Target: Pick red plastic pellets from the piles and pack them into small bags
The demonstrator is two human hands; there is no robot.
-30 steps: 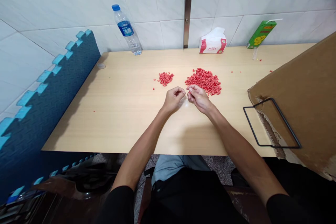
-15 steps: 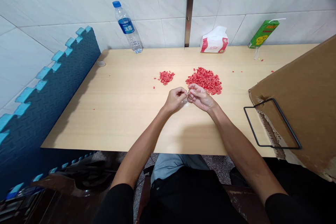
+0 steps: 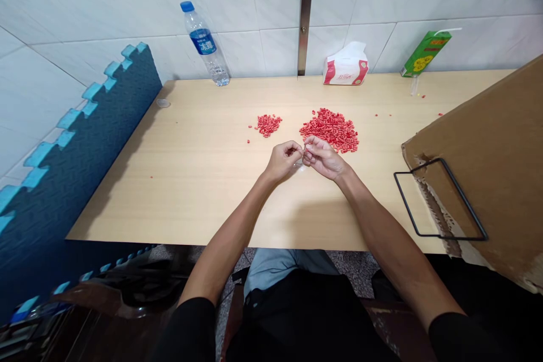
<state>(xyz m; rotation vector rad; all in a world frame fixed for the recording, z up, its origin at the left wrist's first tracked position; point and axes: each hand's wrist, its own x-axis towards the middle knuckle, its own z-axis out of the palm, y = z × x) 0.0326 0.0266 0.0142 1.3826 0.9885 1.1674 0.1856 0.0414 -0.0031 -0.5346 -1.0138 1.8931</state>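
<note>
My left hand point(image 3: 282, 160) and my right hand point(image 3: 323, 157) meet fingertip to fingertip above the middle of the wooden table point(image 3: 203, 181). Both are curled in a pinch around something too small to make out. Just beyond my right hand lies a large heap of small red pieces point(image 3: 331, 129). A smaller heap of the same red pieces point(image 3: 268, 124) lies beyond my left hand. A small clear item point(image 3: 299, 166) rests on the table under the fingertips.
A water bottle point(image 3: 203, 45), a tissue pack point(image 3: 345, 65) and a green drink carton point(image 3: 425, 53) stand along the tiled wall. A cardboard box with a black wire frame point(image 3: 441, 198) fills the right side. Blue foam mats point(image 3: 76, 141) lean at left. Stray red pieces dot the table.
My hands have drawn slightly closer together, fingertips now touching. The view shifted a little; the heaps have not moved.
</note>
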